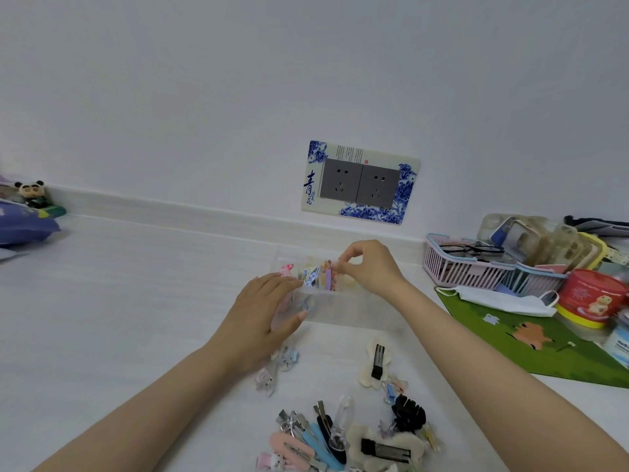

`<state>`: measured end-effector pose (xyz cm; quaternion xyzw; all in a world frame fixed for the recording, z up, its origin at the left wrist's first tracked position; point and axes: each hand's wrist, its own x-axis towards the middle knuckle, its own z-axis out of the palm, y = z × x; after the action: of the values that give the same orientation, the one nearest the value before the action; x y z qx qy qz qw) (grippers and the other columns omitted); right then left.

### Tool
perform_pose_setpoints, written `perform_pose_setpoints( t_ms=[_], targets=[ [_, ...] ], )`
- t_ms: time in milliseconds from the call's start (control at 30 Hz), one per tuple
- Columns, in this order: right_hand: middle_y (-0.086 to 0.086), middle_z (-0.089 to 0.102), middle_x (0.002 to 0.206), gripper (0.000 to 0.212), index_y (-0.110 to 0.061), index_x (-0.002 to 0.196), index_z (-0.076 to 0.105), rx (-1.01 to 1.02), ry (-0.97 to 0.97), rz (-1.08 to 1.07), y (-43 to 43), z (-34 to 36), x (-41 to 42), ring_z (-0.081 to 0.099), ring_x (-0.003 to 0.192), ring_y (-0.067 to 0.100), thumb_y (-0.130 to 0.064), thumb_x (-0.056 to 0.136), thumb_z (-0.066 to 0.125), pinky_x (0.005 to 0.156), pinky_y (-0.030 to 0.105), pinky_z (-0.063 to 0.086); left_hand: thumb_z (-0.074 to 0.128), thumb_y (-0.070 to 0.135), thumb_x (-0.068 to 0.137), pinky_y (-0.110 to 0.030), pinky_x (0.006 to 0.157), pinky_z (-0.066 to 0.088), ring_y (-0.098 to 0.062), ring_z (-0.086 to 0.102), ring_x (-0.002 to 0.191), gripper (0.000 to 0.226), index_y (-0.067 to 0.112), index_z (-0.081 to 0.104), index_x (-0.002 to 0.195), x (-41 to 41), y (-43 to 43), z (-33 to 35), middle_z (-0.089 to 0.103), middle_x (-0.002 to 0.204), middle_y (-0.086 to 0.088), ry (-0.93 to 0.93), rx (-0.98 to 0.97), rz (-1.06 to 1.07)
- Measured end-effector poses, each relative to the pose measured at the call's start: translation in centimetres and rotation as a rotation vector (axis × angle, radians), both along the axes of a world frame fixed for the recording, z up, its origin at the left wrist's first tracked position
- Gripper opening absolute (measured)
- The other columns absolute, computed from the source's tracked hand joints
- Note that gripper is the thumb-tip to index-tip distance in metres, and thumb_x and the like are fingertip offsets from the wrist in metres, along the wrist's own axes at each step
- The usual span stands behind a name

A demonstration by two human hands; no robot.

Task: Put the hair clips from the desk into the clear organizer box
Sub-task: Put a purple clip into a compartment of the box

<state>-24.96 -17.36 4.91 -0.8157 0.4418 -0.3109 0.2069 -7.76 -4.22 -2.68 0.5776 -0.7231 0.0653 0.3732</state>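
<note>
Pinching perhaps a hair clip (333,271), right hand (369,267); left hand (262,311) clasping organizer box (354,312).

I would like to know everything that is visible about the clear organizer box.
The clear organizer box is a rectangular, open-topped container of frosted, see-through plastic. It sits upright on the white desk, near the wall. Several colourful clips stand in its left part. The left hand holds its left end, thumb on the front wall. The right hand pinches one clip at its top.
</note>
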Motion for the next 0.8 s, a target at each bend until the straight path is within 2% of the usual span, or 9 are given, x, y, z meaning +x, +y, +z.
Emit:
perform_pose_setpoints(
  t_ms=[67,133,267,333,433,500,600,700,800],
  targets=[
    [0.004,0.072,0.091,0.014,-0.014,0.073,0.061,-0.001,-0.054,0.050,-0.1,0.6,0.1,0.064,0.097,0.017,-0.022,0.083,0.068,0.083,0.034,0.047,0.034,0.056,0.086,-0.024,0.109,0.020,-0.008,0.031,0.132,0.056,0.026,0.046,0.132,0.0,0.0,0.0,0.048,0.136,0.010,-0.005,0.008,-0.002],
    [0.005,0.072,0.084,0.017,-0.016,0.070,0.056,0.004,-0.040,0.058,-0.2,1.5,0.1,0.067,0.090,0.021,-0.017,0.083,0.067,0.079,0.036,0.051,0.033,0.057,0.086,-0.023,0.109,0.019,-0.007,0.031,0.132,0.057,0.026,0.046,0.132,0.0,0.0,0.0,0.047,0.136,0.011,-0.006,0.014,-0.001],
    [0.002,0.070,0.073,0.020,-0.016,0.061,0.055,0.041,0.122,0.034,-0.5,2.7,0.6,0.066,0.084,0.023,-0.009,0.077,0.065,0.076,0.037,0.053,0.033,0.059,0.085,-0.020,0.108,0.017,-0.007,0.031,0.131,0.059,0.025,0.047,0.131,-0.1,-0.1,0.1,0.048,0.136,0.011,0.001,0.017,-0.002],
    [0.003,0.070,0.073,0.022,-0.016,0.060,0.054,0.068,0.245,0.027,-0.5,2.7,1.2,0.066,0.083,0.021,-0.009,0.076,0.066,0.077,0.037,0.053,0.030,0.064,0.085,-0.023,0.109,0.020,-0.007,0.032,0.131,0.063,0.025,0.047,0.131,-0.1,-0.1,0.1,0.048,0.135,0.011,-0.005,0.018,-0.002],
    [0.003,0.068,0.082,0.018,-0.018,0.062,0.054,0.033,0.395,0.013,-0.5,2.2,1.9,0.065,0.090,0.024,-0.014,0.076,0.066,0.079,0.039,0.053,0.029,0.064,0.085,-0.030,0.111,0.024,-0.008,0.033,0.131,0.063,0.025,0.047,0.131,0.0,-0.1,0.1,0.049,0.135,0.010,-0.002,0.022,0.001],
    [-0.002,0.065,0.091,0.005,-0.019,0.075,0.061,-0.027,0.417,0.037,-0.4,1.9,1.7,0.061,0.093,0.022,-0.017,0.080,0.062,0.086,0.040,0.050,0.027,0.065,0.085,-0.029,0.111,0.023,-0.009,0.033,0.132,0.064,0.026,0.046,0.132,0.1,0.0,0.1,0.048,0.136,0.010,-0.004,0.022,0.000],
    [-0.004,0.062,0.117,0.023,-0.023,0.095,0.070,-0.095,0.435,0.139,-0.1,1.5,0.8,0.050,0.110,0.017,-0.022,0.090,0.047,0.101,0.038,0.034,0.026,0.067,0.084,-0.029,0.111,0.023,-0.009,0.032,0.132,0.066,0.026,0.046,0.132,0.0,0.0,0.0,0.048,0.136,0.010,-0.004,0.028,-0.002],
    [-0.004,0.042,0.144,0.038,-0.026,0.102,0.072,-0.092,0.526,0.174,-0.2,0.4,-0.1,0.025,0.136,0.016,-0.029,0.094,0.034,0.113,0.035,0.014,0.029,0.064,0.085,-0.029,0.111,0.023,-0.009,0.032,0.132,0.063,0.026,0.046,0.132,-0.1,-0.1,0.0,0.049,0.135,0.010,-0.004,0.039,0.005],
    [-0.004,0.024,0.155,0.044,-0.026,0.108,0.069,-0.062,0.617,0.198,-0.3,-0.7,-0.4,0.009,0.143,0.015,-0.031,0.096,0.027,0.118,0.036,0.001,0.021,0.068,0.084,-0.029,0.111,0.023,-0.010,0.033,0.132,0.068,0.026,0.046,0.132,0.0,-0.1,0.0,0.049,0.135,0.010,-0.016,0.036,0.007]
  ],
)
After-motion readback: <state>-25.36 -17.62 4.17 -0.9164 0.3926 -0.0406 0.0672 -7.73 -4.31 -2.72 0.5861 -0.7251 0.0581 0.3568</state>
